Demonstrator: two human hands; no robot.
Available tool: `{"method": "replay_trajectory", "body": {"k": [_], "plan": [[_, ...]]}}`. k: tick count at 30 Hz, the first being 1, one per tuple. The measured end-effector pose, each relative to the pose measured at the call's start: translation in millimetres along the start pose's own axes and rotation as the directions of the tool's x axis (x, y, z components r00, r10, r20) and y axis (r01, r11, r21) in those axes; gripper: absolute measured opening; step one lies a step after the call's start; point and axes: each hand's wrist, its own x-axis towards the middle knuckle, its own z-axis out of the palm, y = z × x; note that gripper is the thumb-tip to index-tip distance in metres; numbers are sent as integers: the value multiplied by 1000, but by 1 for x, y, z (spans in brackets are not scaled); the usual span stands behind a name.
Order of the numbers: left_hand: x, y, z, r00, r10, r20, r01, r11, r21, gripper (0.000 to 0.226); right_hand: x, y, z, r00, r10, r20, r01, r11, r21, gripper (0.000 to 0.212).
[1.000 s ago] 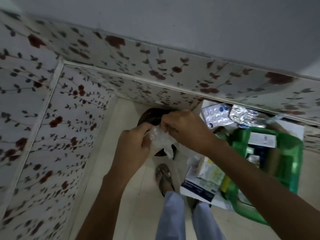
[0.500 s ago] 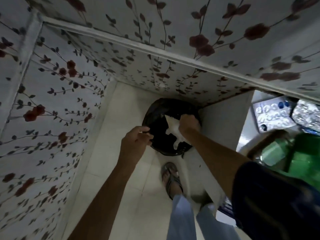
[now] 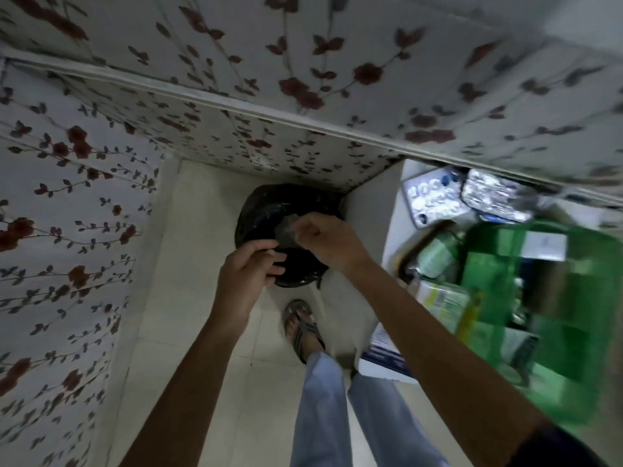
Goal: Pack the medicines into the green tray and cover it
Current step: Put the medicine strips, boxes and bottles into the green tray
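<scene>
The green tray (image 3: 566, 375) stands at the right on a white table, blurred, with several medicine boxes and bottles inside it. Two silver blister packs (image 3: 431, 200) lie on the table behind it. More boxes (image 3: 441, 298) sit along the tray's left side. Both of my hands are away from the tray, over a black bin (image 3: 269, 210) on the floor. My right hand (image 3: 332, 242) pinches a crumpled clear plastic wrapper (image 3: 286, 230) above the bin's mouth. My left hand (image 3: 247, 278) hovers at the bin's near rim, its fingers loosely curled with nothing in them.
Flowered wall panels close the corner at the left and behind the bin. The white table's edge (image 3: 387, 230) rises right beside the bin. My sandalled foot (image 3: 301, 326) and trouser legs stand on the pale tiled floor just in front of the bin.
Both hands went down from table height to the bin, carrying the wrapper. My left hand let go of it; my right hand keeps it over the bin's mouth.
</scene>
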Motion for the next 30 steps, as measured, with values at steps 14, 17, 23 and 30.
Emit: {"method": "replay_trajectory", "body": {"k": [14, 17, 23, 30], "plan": [[-101, -9, 140, 987, 136, 86, -159, 903, 398, 37, -223, 114, -185, 814, 60, -577, 212, 895, 392, 34], [-101, -21, 169, 994, 105, 27, -107, 919, 380, 45, -243, 153, -195, 769, 177, -614, 168, 871, 462, 29], [-100, -30, 187, 985, 156, -76, -115, 914, 388, 44, -257, 206, -190, 746, 260, -613, 151, 831, 536, 37], [-107, -25, 189, 998, 43, -50, -24, 943, 332, 22, -254, 215, -192, 773, 279, -570, 165, 778, 606, 37]]}}
